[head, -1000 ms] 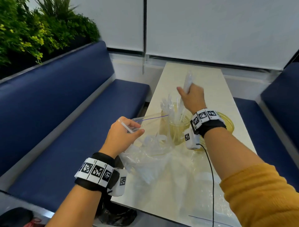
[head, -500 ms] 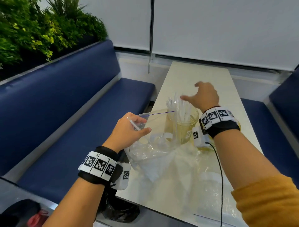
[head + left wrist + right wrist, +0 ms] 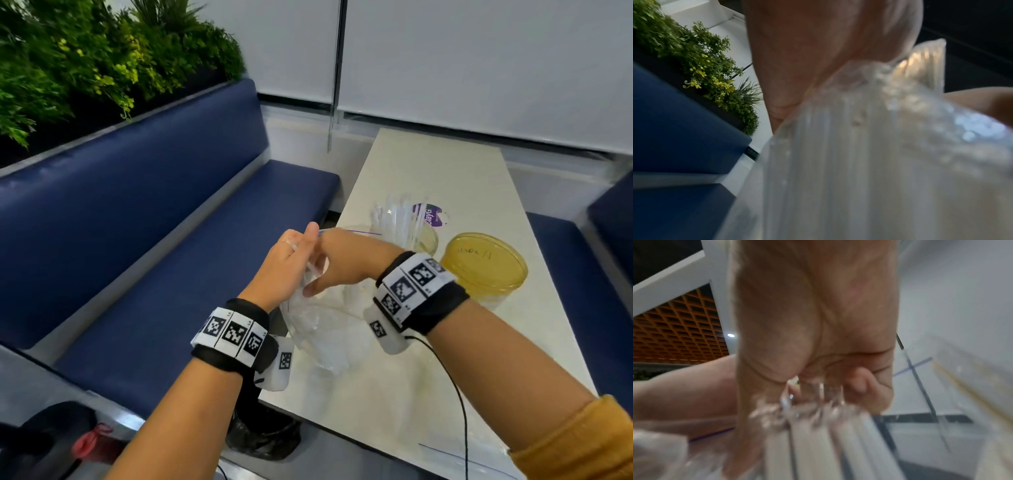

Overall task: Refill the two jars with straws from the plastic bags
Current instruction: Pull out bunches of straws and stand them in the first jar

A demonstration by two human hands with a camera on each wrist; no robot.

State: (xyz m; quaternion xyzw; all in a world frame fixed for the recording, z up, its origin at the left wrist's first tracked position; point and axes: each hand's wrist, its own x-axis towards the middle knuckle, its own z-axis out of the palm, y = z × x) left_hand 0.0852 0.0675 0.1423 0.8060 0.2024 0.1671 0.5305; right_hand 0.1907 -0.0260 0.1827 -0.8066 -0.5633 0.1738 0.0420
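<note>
Both hands grasp the plastic bag [image 3: 318,329] at the table's [image 3: 445,178] near-left edge: left hand [image 3: 284,263] pinches its mouth, right hand [image 3: 342,263] curls around straws [image 3: 818,443] inside; a jar [image 3: 407,233] of straws stands just behind

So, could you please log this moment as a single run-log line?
left hand: holds plastic bag mouth | right hand: inside bag, gripping wrapped straws | near jar: holds straws | yellow jar: contents unclear
</note>
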